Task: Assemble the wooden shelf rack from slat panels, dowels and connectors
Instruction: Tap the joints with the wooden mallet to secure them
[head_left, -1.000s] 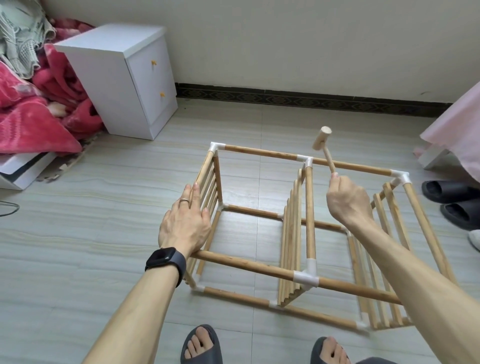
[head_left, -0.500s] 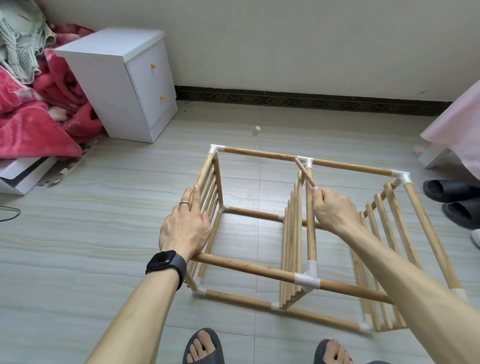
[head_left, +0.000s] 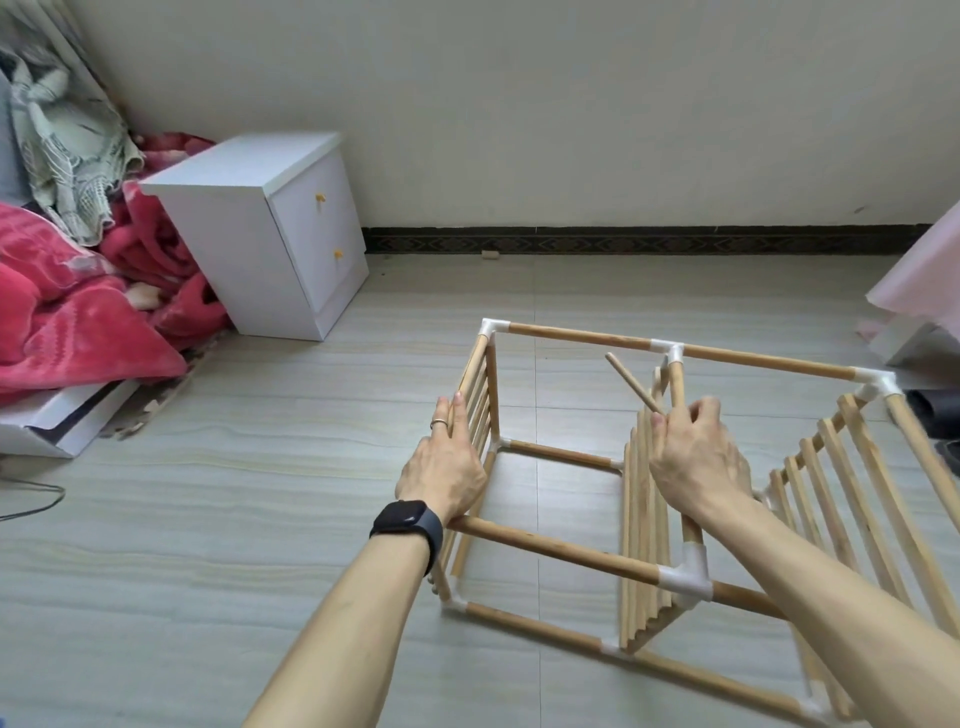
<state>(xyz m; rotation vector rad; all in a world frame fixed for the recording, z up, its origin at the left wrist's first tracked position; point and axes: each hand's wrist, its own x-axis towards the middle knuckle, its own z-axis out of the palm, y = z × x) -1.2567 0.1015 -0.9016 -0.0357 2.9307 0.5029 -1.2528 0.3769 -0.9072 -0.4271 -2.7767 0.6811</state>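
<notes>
Pretty soft, even daylight here, bright enough and no lamp or window in shot. Shadows are faint: a fuzzy one on the floor (head_left: 260, 493) under the rack (head_left: 571, 553), plus a pale sheen on the tiles inside it. The white cabinet (head_left: 218, 249) is brightest on top, no blown glare. Wide-angle warp bows the baseboard (head_left: 623, 241) and stretches the near forearms. The right hand (head_left: 696, 462) and the stick (head_left: 628, 379) it pinches look a bit soft, and the dark slipper (head_left: 935, 410) at far right is smeared.
</notes>
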